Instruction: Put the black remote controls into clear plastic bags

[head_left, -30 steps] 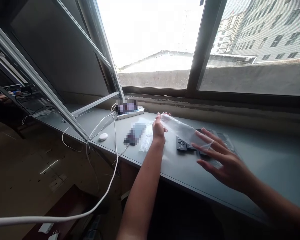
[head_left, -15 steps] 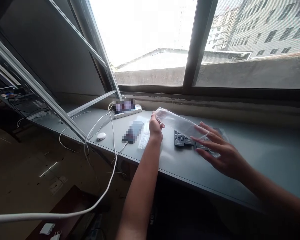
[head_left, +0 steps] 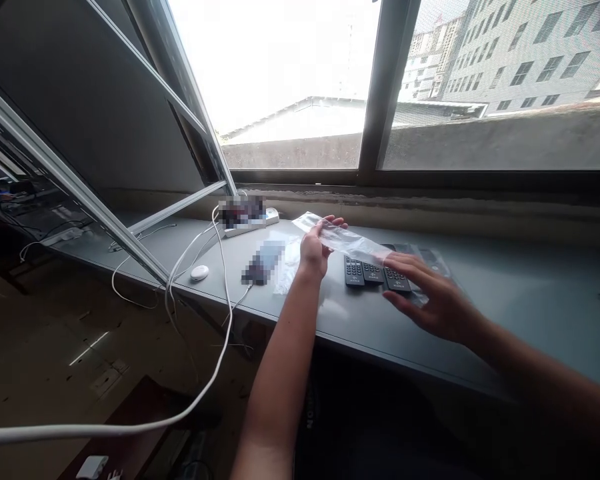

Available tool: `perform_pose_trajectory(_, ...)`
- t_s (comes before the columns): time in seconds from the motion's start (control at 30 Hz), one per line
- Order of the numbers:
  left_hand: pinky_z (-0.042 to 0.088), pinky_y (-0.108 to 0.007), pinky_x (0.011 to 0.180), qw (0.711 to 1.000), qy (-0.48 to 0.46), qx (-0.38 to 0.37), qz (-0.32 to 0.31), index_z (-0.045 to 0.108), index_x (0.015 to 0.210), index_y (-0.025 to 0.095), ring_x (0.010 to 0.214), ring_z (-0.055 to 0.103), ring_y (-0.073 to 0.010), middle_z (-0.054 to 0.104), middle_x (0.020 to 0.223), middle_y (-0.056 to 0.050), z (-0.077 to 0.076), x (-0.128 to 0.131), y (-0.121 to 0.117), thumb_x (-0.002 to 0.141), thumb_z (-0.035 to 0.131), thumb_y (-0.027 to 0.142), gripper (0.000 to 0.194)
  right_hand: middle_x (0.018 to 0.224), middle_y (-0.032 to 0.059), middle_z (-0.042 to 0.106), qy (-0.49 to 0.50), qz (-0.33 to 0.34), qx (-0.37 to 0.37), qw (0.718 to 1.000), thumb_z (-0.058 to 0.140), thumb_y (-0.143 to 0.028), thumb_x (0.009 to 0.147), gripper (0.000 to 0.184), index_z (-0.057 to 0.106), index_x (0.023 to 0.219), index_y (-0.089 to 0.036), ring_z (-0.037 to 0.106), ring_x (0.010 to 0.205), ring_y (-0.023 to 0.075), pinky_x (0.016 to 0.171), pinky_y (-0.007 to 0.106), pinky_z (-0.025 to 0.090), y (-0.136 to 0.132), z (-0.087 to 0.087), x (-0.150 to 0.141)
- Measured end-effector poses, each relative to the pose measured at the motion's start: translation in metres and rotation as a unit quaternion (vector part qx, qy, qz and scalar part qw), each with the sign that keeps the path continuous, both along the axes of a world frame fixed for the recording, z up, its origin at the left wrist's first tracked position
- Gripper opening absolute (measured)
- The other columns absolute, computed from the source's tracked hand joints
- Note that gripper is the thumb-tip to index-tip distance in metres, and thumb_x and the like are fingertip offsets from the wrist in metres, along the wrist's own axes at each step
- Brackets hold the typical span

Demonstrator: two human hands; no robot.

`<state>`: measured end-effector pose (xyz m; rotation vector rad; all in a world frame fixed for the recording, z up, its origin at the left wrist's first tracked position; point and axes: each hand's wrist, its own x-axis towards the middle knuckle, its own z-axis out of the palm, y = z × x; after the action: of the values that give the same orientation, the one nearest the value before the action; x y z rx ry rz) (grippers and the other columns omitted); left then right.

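Note:
A clear plastic bag (head_left: 355,241) is stretched above the table between my two hands. My left hand (head_left: 314,250) grips it near its left end, thumb on top and fingertips showing beyond the far side. My right hand (head_left: 433,290) is at the bag's other end, fingers stretched out together and touching the film, thumb apart below. Whether the fingertips are inside the bag I cannot tell. Beneath it, black remote controls (head_left: 353,271) lie side by side on the table, partly covered by my right hand. More clear plastic (head_left: 445,263) lies behind that hand.
On the grey table (head_left: 520,320), a blurred-out phone-like item (head_left: 264,262) lies beside crumpled clear plastic (head_left: 286,270). A white round object (head_left: 199,273), a power strip (head_left: 273,217) and a loose white cable (head_left: 227,300) are at left. A metal frame (head_left: 145,257) leans there.
My right hand's spread fingers have come together and flattened at the bag's end. My left fingers have extended behind the bag, which now slants less. The view has shifted slightly.

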<state>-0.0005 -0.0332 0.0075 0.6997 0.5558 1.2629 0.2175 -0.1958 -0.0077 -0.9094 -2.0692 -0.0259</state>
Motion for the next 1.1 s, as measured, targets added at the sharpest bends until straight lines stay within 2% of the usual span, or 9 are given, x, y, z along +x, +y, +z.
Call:
perform_pose_trajectory(0.13, 0.065, -0.028, 0.078, 0.998, -0.047, -0.033, 0.033, 0.073, 0.137, 0.016, 0.118, 0.084, -0.0271, 0.085, 0.124, -0.015, 0.002, -0.003, 0.002, 0.113, 0.059, 0.031, 0.032, 0.147, 0.0116, 0.078, 0.038, -0.071, 0.015, 0.997, 0.071, -0.027, 0.113, 0.048, 0.069, 0.161, -0.034, 0.077, 0.135, 0.0369, 0.112, 0.057, 0.065, 0.005, 0.001, 0.008)
perform_pose_trajectory(0.23, 0.066, -0.028, 0.080, 0.993, -0.075, -0.066, 0.063, 0.071, 0.136, 0.016, 0.112, 0.085, -0.0246, 0.085, 0.122, -0.015, 0.001, -0.006, 0.004, 0.113, 0.061, 0.030, 0.029, 0.142, 0.0151, 0.079, 0.012, -0.144, 0.000, 0.990, 0.067, -0.038, 0.114, 0.044, 0.071, 0.157, -0.027, 0.074, 0.136, 0.0393, 0.116, 0.062, 0.061, 0.017, -0.009, 0.019)
perform_pose_trajectory(0.37, 0.066, -0.025, 0.083, 0.991, -0.071, -0.084, 0.077, 0.072, 0.126, 0.017, 0.104, 0.085, -0.0204, 0.085, 0.115, -0.011, 0.000, -0.008, 0.007, 0.111, 0.063, 0.028, 0.021, 0.158, 0.0217, 0.070, -0.073, -0.247, -0.104, 0.961, 0.058, -0.062, 0.113, 0.066, 0.068, 0.164, -0.021, 0.055, 0.156, 0.0493, 0.128, 0.075, 0.045, 0.035, -0.034, 0.036)
perform_pose_trajectory(0.5, 0.065, -0.026, 0.086, 0.989, -0.079, -0.092, 0.080, 0.074, 0.120, 0.018, 0.105, 0.085, -0.0208, 0.085, 0.112, -0.010, 0.000, -0.007, 0.008, 0.109, 0.067, 0.028, 0.016, 0.159, 0.0190, 0.070, -0.127, -0.255, -0.178, 0.942, 0.048, -0.063, 0.115, 0.063, 0.075, 0.159, -0.027, 0.057, 0.154, 0.0451, 0.128, 0.069, 0.045, 0.043, -0.047, 0.042)
perform_pose_trajectory(0.67, 0.065, -0.028, 0.091, 0.990, -0.074, -0.085, 0.087, 0.075, 0.116, 0.017, 0.108, 0.085, -0.0217, 0.085, 0.116, -0.011, 0.001, -0.006, 0.006, 0.109, 0.066, 0.026, 0.016, 0.145, 0.0196, 0.074, -0.143, -0.269, -0.186, 0.934, 0.053, -0.059, 0.112, 0.056, 0.084, 0.147, -0.026, 0.062, 0.142, 0.0448, 0.120, 0.062, 0.049, 0.046, -0.037, 0.035)
perform_pose_trajectory(0.83, 0.064, -0.030, 0.091, 0.991, -0.059, -0.074, 0.097, 0.074, 0.113, 0.016, 0.102, 0.085, -0.0216, 0.084, 0.110, -0.010, 0.002, -0.004, 0.004, 0.108, 0.065, 0.025, 0.014, 0.131, 0.0223, 0.076, -0.194, -0.319, -0.228, 0.899, 0.059, -0.059, 0.108, 0.054, 0.082, 0.140, -0.022, 0.063, 0.133, 0.0469, 0.114, 0.060, 0.050, 0.056, -0.023, 0.025)
perform_pose_trajectory(0.93, 0.064, -0.029, 0.087, 0.992, -0.054, -0.068, 0.095, 0.074, 0.113, 0.015, 0.098, 0.085, -0.0210, 0.085, 0.109, -0.010, 0.002, -0.004, 0.004, 0.108, 0.065, 0.025, 0.013, 0.135, 0.0227, 0.078, -0.203, -0.327, -0.260, 0.885, 0.064, -0.053, 0.105, 0.055, 0.073, 0.148, -0.020, 0.063, 0.134, 0.0473, 0.113, 0.058, 0.050, 0.064, -0.018, 0.021)
perform_pose_trajectory(1.03, 0.063, -0.027, 0.084, 0.993, -0.046, -0.060, 0.093, 0.074, 0.113, 0.016, 0.098, 0.084, -0.0198, 0.085, 0.109, -0.010, 0.002, -0.005, 0.005, 0.109, 0.065, 0.026, 0.014, 0.135, 0.0247, 0.079, -0.176, -0.336, -0.296, 0.877, 0.070, -0.047, 0.100, 0.074, 0.059, 0.165, -0.015, 0.059, 0.143, 0.0503, 0.111, 0.057, 0.052, 0.074, -0.009, 0.021)
perform_pose_trajectory(1.1, 0.062, -0.025, 0.082, 0.993, -0.037, -0.061, 0.092, 0.075, 0.114, 0.016, 0.100, 0.084, -0.0193, 0.085, 0.111, -0.010, 0.003, -0.004, 0.004, 0.109, 0.064, 0.027, 0.016, 0.135, 0.0254, 0.079, -0.135, -0.348, -0.330, 0.867, 0.074, -0.043, 0.097, 0.078, 0.057, 0.168, -0.013, 0.061, 0.144, 0.0483, 0.109, 0.051, 0.054, 0.083, 0.000, 0.025)
